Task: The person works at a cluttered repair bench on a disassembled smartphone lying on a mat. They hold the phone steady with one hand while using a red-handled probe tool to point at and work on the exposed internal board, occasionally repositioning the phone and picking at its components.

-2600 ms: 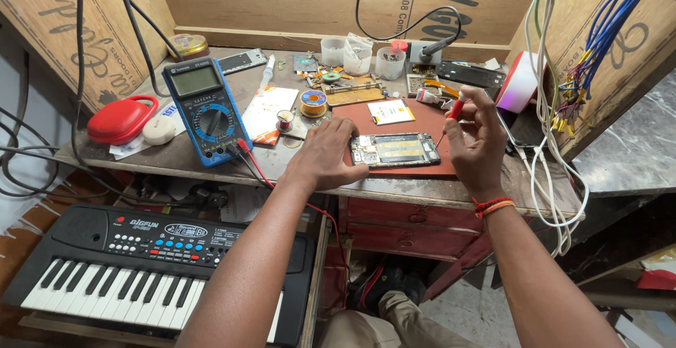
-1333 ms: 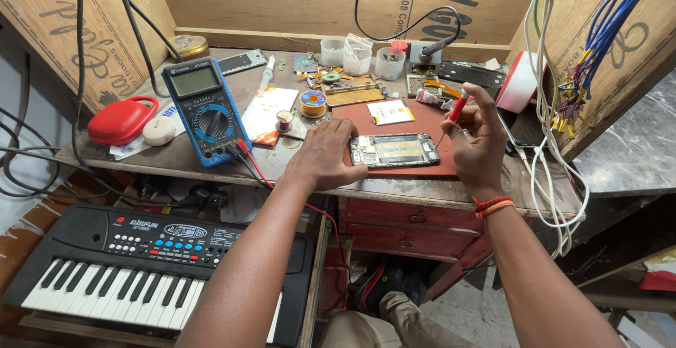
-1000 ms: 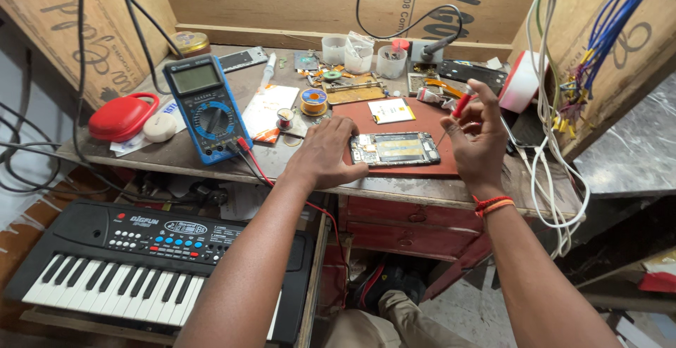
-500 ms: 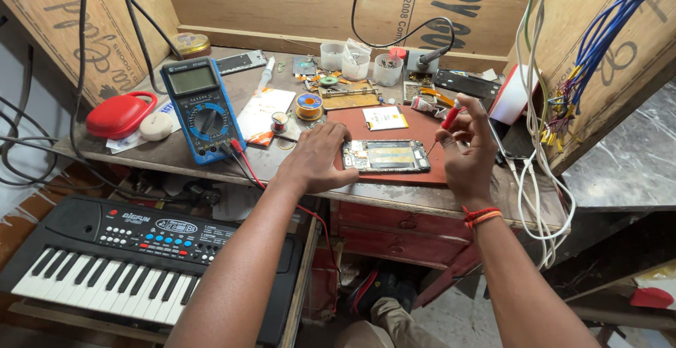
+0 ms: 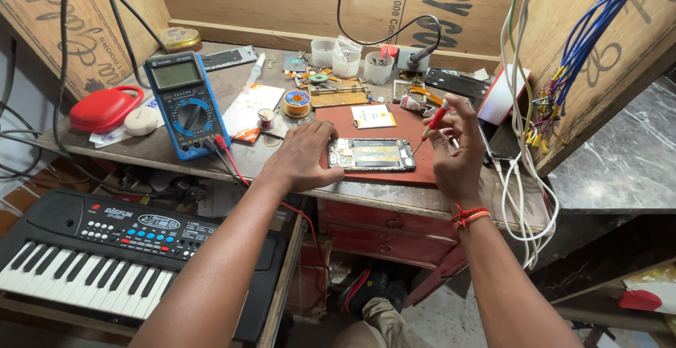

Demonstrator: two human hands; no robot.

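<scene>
An opened phone (image 5: 371,154), its back off and its inner boards showing, lies flat on a dark red work mat (image 5: 422,126) near the front edge of the tabletop (image 5: 162,147), right of the middle. The left hand (image 5: 303,156) rests palm down on the tabletop just left of the phone, its fingers curled and the fingertips touching the phone's left end, pinning it in place. The right hand (image 5: 458,152) hovers just right of the phone, fingers pinched narrow around a small red-handled screwdriver (image 5: 431,124); the tool slants down and to the left, with its thin tip close above the phone's right end. Whether the tip touches the phone cannot be told. A red and orange band (image 5: 470,216) circles the right wrist.

Behind the phone on the mat lies a small white and yellow card (image 5: 373,116). Toward the left edge of the tabletop a blue multimeter (image 5: 184,102) lies face up, its red probe lead running off the front edge. Left of it sit a white oval case (image 5: 142,120) and a red case with a loop handle (image 5: 104,107). Between the multimeter and the mat lie a white and orange packet (image 5: 251,109) and a solder spool (image 5: 297,102). Along the back edge stand three small clear cups (image 5: 348,56). At the right edge white cables (image 5: 524,165) hang down past the tabletop. Below the front left corner, a black electronic keyboard (image 5: 105,249) lies on a lower shelf.
</scene>
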